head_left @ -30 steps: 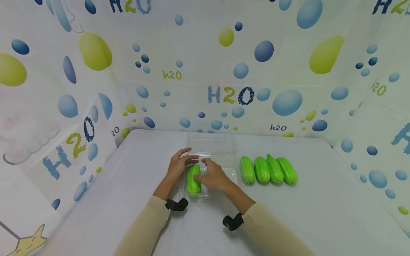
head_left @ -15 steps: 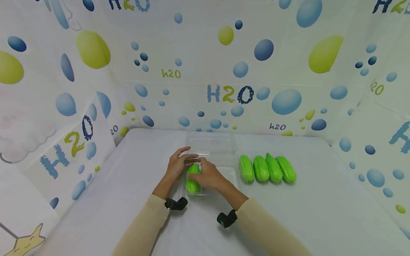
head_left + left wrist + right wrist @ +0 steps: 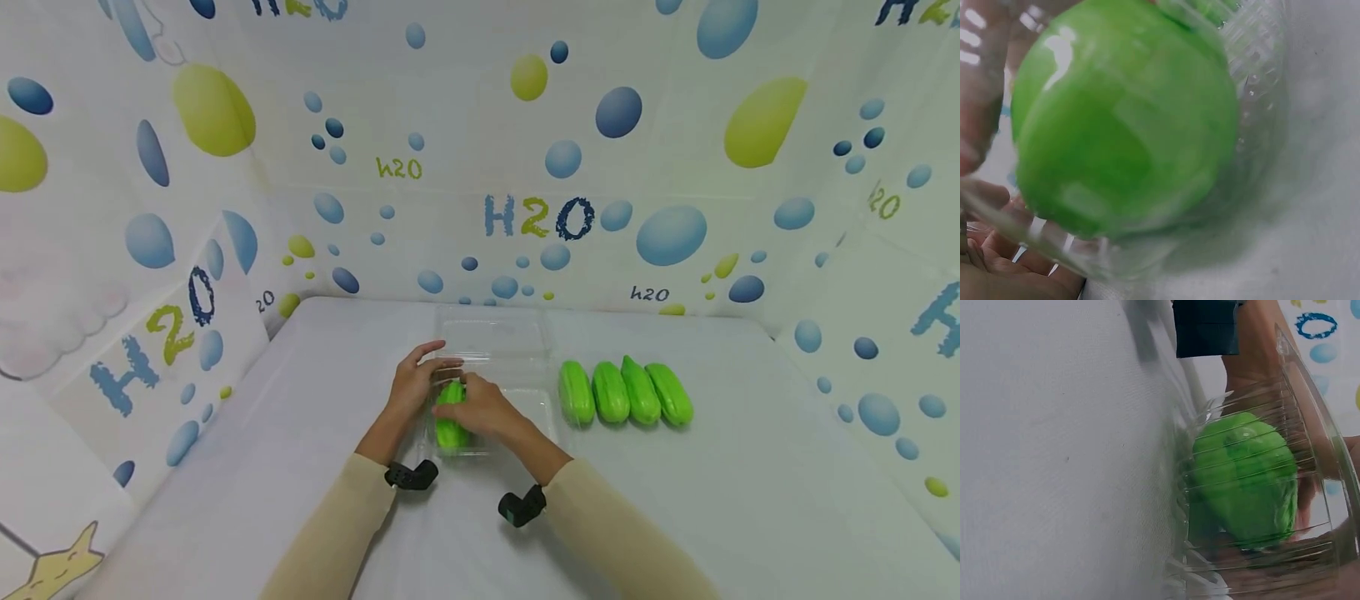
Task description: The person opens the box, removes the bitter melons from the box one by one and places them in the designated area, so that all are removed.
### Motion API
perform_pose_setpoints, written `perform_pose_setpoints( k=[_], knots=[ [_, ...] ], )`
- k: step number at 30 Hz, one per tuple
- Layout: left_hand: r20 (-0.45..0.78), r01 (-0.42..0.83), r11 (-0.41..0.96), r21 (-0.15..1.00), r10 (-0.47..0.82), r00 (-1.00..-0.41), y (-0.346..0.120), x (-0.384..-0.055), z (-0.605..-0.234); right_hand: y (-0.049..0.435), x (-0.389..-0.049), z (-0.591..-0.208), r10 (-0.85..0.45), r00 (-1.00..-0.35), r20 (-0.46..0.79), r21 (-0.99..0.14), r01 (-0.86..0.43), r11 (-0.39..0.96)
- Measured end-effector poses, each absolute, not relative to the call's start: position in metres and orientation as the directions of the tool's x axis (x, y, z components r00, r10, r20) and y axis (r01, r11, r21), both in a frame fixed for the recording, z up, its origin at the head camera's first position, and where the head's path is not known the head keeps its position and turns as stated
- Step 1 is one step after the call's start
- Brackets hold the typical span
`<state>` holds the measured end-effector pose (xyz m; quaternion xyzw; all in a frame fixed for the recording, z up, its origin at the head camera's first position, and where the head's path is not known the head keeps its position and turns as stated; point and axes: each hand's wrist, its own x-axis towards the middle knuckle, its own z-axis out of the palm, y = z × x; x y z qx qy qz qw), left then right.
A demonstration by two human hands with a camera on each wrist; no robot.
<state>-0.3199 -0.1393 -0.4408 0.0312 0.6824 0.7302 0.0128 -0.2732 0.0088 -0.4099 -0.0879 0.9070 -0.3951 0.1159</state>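
A clear plastic clamshell container [image 3: 531, 408] stands on the white table, its lid [image 3: 491, 337] folded back behind it. Along the container's left side lies a green cucumber-shaped vegetable [image 3: 450, 435], seen end-on through the plastic in the left wrist view [image 3: 1129, 125] and the right wrist view. My right hand [image 3: 487, 407] reaches into the container from above and grips this vegetable, thumb over its near part and fingers toward its far end. At the container's back left side is my left hand [image 3: 411, 387], its fingers fairly straight and extended over the rim.
Several similar green vegetables [image 3: 611, 396] lie side by side on the table, right of the container. Black wrist cameras [image 3: 411, 475] sit on both wrists. A printed curtain [image 3: 465, 167] closes the table in at the back and sides.
My right hand has moved left and slightly forward, its thumb now further across the vegetable and the fingers closer to it. The left hand has stayed at the container's side.
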Motion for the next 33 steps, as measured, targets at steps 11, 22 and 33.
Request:
perform_pose_setpoints(
  k=[11, 22, 33],
  knots=[
    [0.024, 0.015, -0.098, 0.995, 0.084, -0.996, -0.141, -0.319, -0.440, 0.003, -0.277, -0.412, -0.260, -0.952, -0.164, -0.770, -0.041, 0.637],
    [-0.003, -0.010, -0.068, 0.998, 0.102, -0.995, -0.140, -0.301, -0.413, 0.006, -0.278, -0.412, -0.217, -0.965, -0.146, -0.812, -0.008, 0.583],
    [-0.011, -0.019, -0.077, 0.997, 0.096, -0.995, -0.140, -0.301, -0.412, 0.011, -0.283, -0.409, -0.192, -0.970, -0.150, -0.871, 0.037, 0.490]
  ],
)
